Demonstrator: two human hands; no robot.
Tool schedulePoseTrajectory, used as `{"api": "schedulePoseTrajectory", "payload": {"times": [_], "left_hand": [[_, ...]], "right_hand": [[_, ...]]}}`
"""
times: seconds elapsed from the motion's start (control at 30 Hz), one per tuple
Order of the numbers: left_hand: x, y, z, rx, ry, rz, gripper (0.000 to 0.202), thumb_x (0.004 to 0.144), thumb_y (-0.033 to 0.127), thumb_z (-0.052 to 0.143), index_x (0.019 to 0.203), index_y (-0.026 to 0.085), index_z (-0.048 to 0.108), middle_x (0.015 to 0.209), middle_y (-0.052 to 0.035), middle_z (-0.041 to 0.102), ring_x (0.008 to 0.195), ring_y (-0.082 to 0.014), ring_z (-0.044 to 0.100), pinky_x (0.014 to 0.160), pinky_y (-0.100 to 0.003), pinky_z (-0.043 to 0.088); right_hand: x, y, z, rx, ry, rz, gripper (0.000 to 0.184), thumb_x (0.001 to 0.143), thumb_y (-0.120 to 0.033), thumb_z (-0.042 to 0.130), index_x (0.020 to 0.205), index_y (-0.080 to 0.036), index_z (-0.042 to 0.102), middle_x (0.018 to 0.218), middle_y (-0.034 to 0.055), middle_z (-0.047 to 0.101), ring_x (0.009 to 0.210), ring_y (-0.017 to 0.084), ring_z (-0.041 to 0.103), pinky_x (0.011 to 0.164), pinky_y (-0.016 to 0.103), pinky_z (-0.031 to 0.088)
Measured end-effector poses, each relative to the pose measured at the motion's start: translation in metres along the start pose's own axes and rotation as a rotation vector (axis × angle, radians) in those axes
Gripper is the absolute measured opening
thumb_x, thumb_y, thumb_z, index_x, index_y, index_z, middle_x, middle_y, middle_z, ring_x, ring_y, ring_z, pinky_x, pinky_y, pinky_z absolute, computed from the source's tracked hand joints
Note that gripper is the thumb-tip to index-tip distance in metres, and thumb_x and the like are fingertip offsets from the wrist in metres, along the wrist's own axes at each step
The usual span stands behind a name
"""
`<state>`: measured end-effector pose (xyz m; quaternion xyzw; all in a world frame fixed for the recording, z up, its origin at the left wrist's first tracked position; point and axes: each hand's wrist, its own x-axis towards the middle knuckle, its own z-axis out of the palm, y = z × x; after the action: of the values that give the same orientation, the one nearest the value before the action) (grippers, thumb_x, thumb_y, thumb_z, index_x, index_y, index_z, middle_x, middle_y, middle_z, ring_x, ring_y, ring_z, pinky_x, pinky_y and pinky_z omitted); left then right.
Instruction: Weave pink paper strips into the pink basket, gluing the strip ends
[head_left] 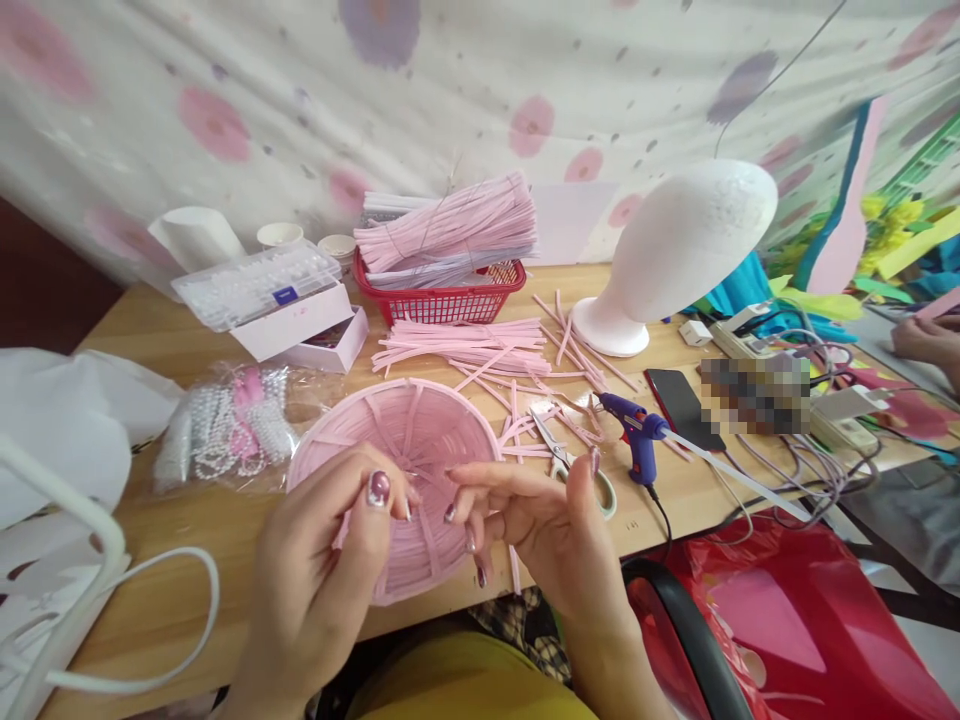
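A round pink woven basket [450, 420] stands on the table in front of me, its ribs meeting at the bottom. Over its near left part is my left hand [322, 570], thumb and forefinger pinched together; whatever may be between them is too small to make out. My right hand [547, 530] is held over the basket's near right side, palm turned inward, with fingers and thumb apart and nothing in them. Behind the right hand lie scissors [551, 437] among loose pink strips [465, 345]. A blue glue gun [637, 435] with a long glue stick lies farther right.
A red basket [442, 300] holds bundles of pink stems. Left are a clear bead case [262, 285] and bagged pearl strings [232, 430]. A foam head [682, 240], phone [682, 405] and tangled cables [817, 470] stand right. Another person's hand [930, 340] shows at the far right.
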<state>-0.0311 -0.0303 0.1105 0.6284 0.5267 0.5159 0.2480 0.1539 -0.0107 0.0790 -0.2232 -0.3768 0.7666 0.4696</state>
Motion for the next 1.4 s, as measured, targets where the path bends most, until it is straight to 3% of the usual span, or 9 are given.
{"api": "schedulePoseTrajectory", "payload": {"times": [0.13,0.2,0.33,0.47,0.63,0.93,1.07,1.27,1.4], "left_hand": [[-0.002,-0.002,-0.012,0.098,0.164,0.010,0.036,0.105,0.026,0.056,0.070,0.024,0.062,0.071,0.0036,0.063,0.073,-0.0131,0.062,0.066,-0.026,0.048],[-0.002,-0.004,-0.017,0.132,0.200,0.052,0.017,0.101,0.022,0.062,0.090,0.028,0.074,0.090,0.0030,0.071,0.085,-0.0134,0.067,0.076,-0.025,0.055],[-0.005,-0.010,-0.023,0.229,0.041,0.242,0.034,0.098,0.014,0.066,0.126,0.032,0.072,0.114,0.0008,0.074,0.102,-0.0147,0.070,0.091,-0.026,0.058],[-0.005,-0.011,-0.027,0.303,-0.108,0.429,0.029,0.102,0.007,0.059,0.123,0.024,0.069,0.113,-0.0016,0.074,0.104,-0.0129,0.068,0.097,-0.025,0.054],[0.000,-0.013,-0.026,0.352,-0.129,0.496,0.021,0.100,0.003,0.058,0.111,0.019,0.066,0.102,-0.0017,0.072,0.097,-0.0138,0.066,0.102,-0.032,0.050],[0.001,-0.021,-0.031,0.274,-0.139,0.424,0.025,0.101,0.005,0.054,0.114,0.022,0.068,0.103,0.0002,0.074,0.098,-0.0114,0.070,0.096,-0.025,0.053],[0.000,-0.023,-0.032,0.150,-0.063,0.247,0.022,0.102,0.013,0.058,0.109,0.027,0.074,0.102,0.0019,0.078,0.097,-0.0117,0.073,0.092,-0.022,0.056],[-0.004,-0.018,-0.023,-0.345,0.135,-0.373,0.015,0.096,0.035,0.072,0.089,0.024,0.078,0.089,0.0003,0.077,0.089,-0.0149,0.072,0.084,-0.022,0.058],[-0.004,-0.018,-0.022,-0.472,0.161,-0.476,0.017,0.091,0.040,0.079,0.089,0.023,0.080,0.086,0.0003,0.075,0.089,-0.0142,0.069,0.083,-0.020,0.056]], "right_hand": [[-0.002,-0.001,-0.001,-0.050,-0.033,0.026,0.092,0.095,-0.090,0.024,0.123,-0.024,0.082,0.115,0.0138,0.080,0.090,0.020,0.070,0.069,0.029,0.060],[-0.002,0.000,0.000,-0.087,-0.047,0.046,0.098,0.093,-0.091,0.016,0.126,-0.024,0.081,0.123,0.0152,0.079,0.099,0.024,0.071,0.075,0.033,0.062],[-0.002,0.000,0.003,-0.154,-0.116,0.053,0.100,0.093,-0.091,0.013,0.130,-0.026,0.079,0.123,0.0152,0.079,0.112,0.028,0.071,0.086,0.040,0.061],[-0.006,0.000,0.008,-0.194,-0.143,0.029,0.093,0.094,-0.090,0.018,0.133,-0.029,0.077,0.126,0.0135,0.078,0.114,0.030,0.071,0.094,0.046,0.058],[-0.008,0.000,0.011,-0.236,-0.155,0.021,0.090,0.096,-0.088,0.020,0.132,-0.029,0.078,0.124,0.0124,0.078,0.107,0.028,0.073,0.095,0.044,0.057],[-0.002,0.000,0.012,-0.195,-0.192,0.064,0.097,0.094,-0.089,0.011,0.133,-0.030,0.077,0.141,0.0131,0.072,0.119,0.030,0.070,0.096,0.045,0.058],[0.000,-0.001,0.012,-0.213,-0.179,0.072,0.096,0.094,-0.089,0.014,0.133,-0.028,0.077,0.139,0.0134,0.073,0.116,0.030,0.071,0.092,0.043,0.058],[0.007,-0.002,0.010,-0.196,-0.173,0.017,0.097,0.095,-0.089,0.014,0.127,-0.026,0.081,0.113,0.0137,0.082,0.101,0.026,0.074,0.085,0.037,0.059],[0.012,0.001,0.008,-0.169,-0.214,0.037,0.099,0.093,-0.091,0.017,0.124,-0.024,0.082,0.107,0.0147,0.083,0.093,0.025,0.075,0.078,0.036,0.061]]}}
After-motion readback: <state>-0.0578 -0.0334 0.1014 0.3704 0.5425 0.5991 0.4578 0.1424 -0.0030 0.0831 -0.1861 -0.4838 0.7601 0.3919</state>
